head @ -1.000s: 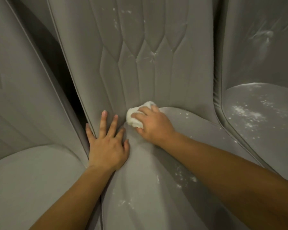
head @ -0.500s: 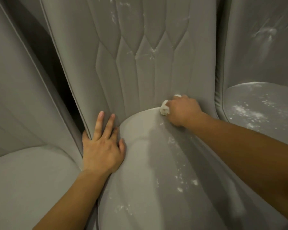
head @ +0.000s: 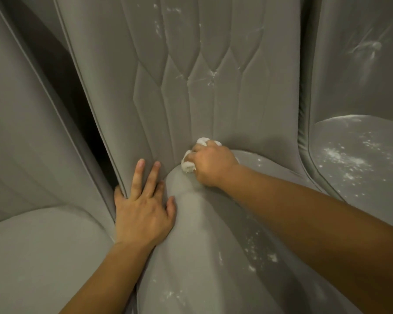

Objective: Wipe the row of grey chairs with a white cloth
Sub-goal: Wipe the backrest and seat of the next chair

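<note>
A: Why does the left hand (head: 143,209) lie flat like this?

B: Its fingers are straight and spread on the lower back of the middle chair (head: 191,75), and the thumb is at the edge of the backrest. I think it supports the person while the other hand works.

A: And the right hand (head: 210,163)?

B: It is closed as a fist around the white cloth (head: 188,166). It pushes the cloth into the crease where the seat (head: 202,245) meets the back, near the left fingertips, on their right. Probably the cloth is bunched small so that it can enter this crease.

A: Which way does the cloth point?

B: It is a lump, so I see no clear long axis. Bits come out of the fist toward the left hand and beyond the knuckles, toward the backrest. The crease itself curves from left to right.

A: Is much left to do?

B: I judge yes. White specks (head: 261,252) lie beside the right forearm, and the next chair (head: 361,159), further right of the right hand, is also dusty.
</note>
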